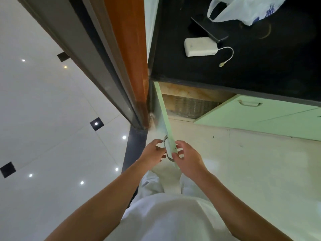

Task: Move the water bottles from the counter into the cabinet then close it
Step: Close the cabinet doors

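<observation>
head | pale-green cabinet door [161, 117] open; steel handle [164, 140] | right grip [188, 158] pinches door edge; left grip [152, 151] hold unclear

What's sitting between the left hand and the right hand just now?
The open cabinet door, its free edge with the metal handle, seen edge-on in the head view; left hand on the handle side, right hand on the other.
</observation>
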A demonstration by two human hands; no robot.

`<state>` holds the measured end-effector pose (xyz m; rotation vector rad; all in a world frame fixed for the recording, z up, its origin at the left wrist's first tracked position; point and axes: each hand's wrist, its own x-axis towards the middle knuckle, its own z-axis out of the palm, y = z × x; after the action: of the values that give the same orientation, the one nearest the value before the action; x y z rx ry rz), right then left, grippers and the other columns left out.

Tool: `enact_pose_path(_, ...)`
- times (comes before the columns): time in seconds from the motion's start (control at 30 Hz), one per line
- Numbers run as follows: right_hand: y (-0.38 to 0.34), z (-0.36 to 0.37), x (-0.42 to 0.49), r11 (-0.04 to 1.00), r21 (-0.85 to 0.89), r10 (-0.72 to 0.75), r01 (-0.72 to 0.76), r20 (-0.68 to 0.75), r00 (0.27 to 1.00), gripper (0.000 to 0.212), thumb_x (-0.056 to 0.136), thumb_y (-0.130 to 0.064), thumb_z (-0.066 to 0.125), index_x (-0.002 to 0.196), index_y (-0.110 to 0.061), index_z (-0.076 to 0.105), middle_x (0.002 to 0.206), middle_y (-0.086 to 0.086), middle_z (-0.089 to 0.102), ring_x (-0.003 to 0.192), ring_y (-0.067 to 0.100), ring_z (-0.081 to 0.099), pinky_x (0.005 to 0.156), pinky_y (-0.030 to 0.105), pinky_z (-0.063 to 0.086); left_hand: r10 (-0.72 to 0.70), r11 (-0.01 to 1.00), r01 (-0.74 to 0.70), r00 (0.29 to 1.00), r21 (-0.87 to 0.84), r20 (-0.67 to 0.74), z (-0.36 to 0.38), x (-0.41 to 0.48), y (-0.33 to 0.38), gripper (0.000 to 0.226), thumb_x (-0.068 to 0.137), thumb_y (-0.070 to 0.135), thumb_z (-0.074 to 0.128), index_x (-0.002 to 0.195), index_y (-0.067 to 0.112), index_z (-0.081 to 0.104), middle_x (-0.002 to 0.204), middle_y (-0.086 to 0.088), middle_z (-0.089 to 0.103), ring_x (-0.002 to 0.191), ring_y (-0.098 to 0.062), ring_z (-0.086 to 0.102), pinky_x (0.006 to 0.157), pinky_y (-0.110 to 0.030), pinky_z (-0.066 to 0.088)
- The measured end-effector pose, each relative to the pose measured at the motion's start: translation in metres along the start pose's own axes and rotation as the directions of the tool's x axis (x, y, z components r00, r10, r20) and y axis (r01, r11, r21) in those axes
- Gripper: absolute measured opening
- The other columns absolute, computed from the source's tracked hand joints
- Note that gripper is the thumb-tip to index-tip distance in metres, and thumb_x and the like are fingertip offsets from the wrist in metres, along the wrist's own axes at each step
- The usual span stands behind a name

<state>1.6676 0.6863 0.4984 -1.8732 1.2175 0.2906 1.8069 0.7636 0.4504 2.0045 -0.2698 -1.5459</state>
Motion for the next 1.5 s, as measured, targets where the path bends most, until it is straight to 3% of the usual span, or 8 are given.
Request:
enact_pose_path(0.3, 0.052, -0.057, 0.005, 0.98, -0.173, -0.088, 0.094, 0.044, 0.995, 0.043, 0.094, -0.031, 0.058, 0.137, -0.03, 0.052, 0.128, -0.012, 0.06, 0.105, 0.012, 0.063, 0.093, 0.039, 0.052, 0.093, 0.992, -0.08, 0.986, 0.094, -0.137, 0.051, 0.028, 0.025, 0.018, 0.086, 0.025, 0.071, 0.1, 0.026, 0.06, 0.07, 0.008, 0.076, 0.074, -0.01, 0.074, 0.081, -0.043, 0.061)
enact_pose_path(0.5, 0.089, -0.098, 0.019, 0.972, -0.186, -0.138, 0.145, 0.051, 0.989, 0.048, 0.096, -0.028, 0.055, 0.143, -0.026, 0.048, 0.134, -0.008, 0.055, 0.117, 0.016, 0.056, 0.095, 0.036, 0.05, 0.06, 0.997, -0.068, 0.977, -0.034, -0.206, 0.096, 0.047, 0.052, 0.013, 0.086, 0.014, 0.07, 0.096, 0.019, 0.064, 0.073, 0.001, 0.077, 0.071, -0.013, 0.075, 0.081, -0.043, 0.062)
enact_pose_path(0.7, 0.119, -0.154, 0.053, 0.948, -0.266, -0.181, 0.172, -0.01, 0.983, 0.048, 0.098, -0.028, 0.054, 0.145, -0.021, 0.047, 0.138, -0.004, 0.052, 0.123, 0.019, 0.051, 0.098, 0.034, 0.048, 0.055, 0.982, -0.103, 0.958, -0.157, -0.28, 0.143, 0.07, 0.096, 0.013, 0.092, 0.014, 0.068, 0.102, 0.007, 0.066, 0.081, -0.005, 0.078, 0.073, -0.018, 0.076, 0.061, -0.026, 0.056)
enact_pose_path(0.9, 0.149, -0.202, 0.08, 0.936, -0.304, -0.198, 0.175, -0.047, 0.979, 0.052, 0.1, -0.03, 0.052, 0.15, -0.023, 0.04, 0.146, -0.003, 0.049, 0.131, 0.02, 0.046, 0.109, 0.036, 0.043, 0.057, 0.978, -0.127, 0.923, -0.163, -0.379, 0.174, 0.097, 0.133, 0.008, 0.092, 0.011, 0.063, 0.098, 0.008, 0.068, 0.077, -0.001, 0.078, 0.073, -0.014, 0.075, 0.063, -0.025, 0.057)
enact_pose_path(1.03, 0.166, -0.221, 0.091, 0.93, -0.328, -0.2, 0.166, -0.075, 0.977, 0.057, 0.102, -0.036, 0.049, 0.155, -0.025, 0.03, 0.156, -0.005, 0.04, 0.143, 0.02, 0.037, 0.117, 0.037, 0.034, 0.178, 0.982, -0.185, 0.879, 0.029, -0.443, 0.185, 0.112, 0.153, 0.009, 0.096, 0.019, 0.062, 0.089, 0.016, 0.065, 0.08, 0.003, 0.076, 0.071, -0.007, 0.072, 0.071, -0.028, 0.058)
enact_pose_path(1.17, 0.179, -0.231, 0.099, 0.918, -0.361, -0.218, 0.161, -0.122, 0.968, 0.057, 0.101, -0.033, 0.05, 0.154, -0.021, 0.032, 0.156, -0.004, 0.04, 0.144, 0.018, 0.034, 0.117, 0.034, 0.03, 0.285, 0.947, -0.181, 0.852, 0.263, -0.439, 0.182, 0.126, 0.172, 0.03, 0.099, 0.036, 0.057, 0.111, 0.009, 0.063, 0.102, -0.006, 0.075, 0.09, -0.021, 0.072, 0.087, -0.042, 0.059)
enact_pose_path(1.4, 0.189, -0.235, 0.1, 0.92, -0.377, -0.174, 0.108, -0.146, 0.974, 0.06, 0.101, -0.036, 0.049, 0.154, -0.019, 0.03, 0.156, -0.002, 0.04, 0.144, 0.02, 0.033, 0.118, 0.035, 0.028, 0.323, 0.756, -0.097, 0.915, 0.647, -0.241, 0.172, 0.135, 0.203, 0.061, 0.099, 0.052, 0.047, 0.139, 0.007, 0.043, 0.141, -0.013, 0.055, 0.126, -0.033, 0.056, 0.101, -0.046, 0.046)
enact_pose_path(1.5, 0.188, -0.236, 0.095, 0.919, -0.384, -0.161, 0.088, -0.164, 0.973, 0.059, 0.102, -0.041, 0.048, 0.154, -0.019, 0.032, 0.155, -0.002, 0.041, 0.144, 0.02, 0.034, 0.118, 0.036, 0.029, 0.402, 0.53, -0.107, 0.905, 0.842, -0.138, 0.164, 0.118, 0.2, 0.065, 0.101, 0.056, 0.04, 0.146, 0.01, 0.039, 0.144, -0.012, 0.054, 0.128, -0.032, 0.054, 0.101, -0.046, 0.045)
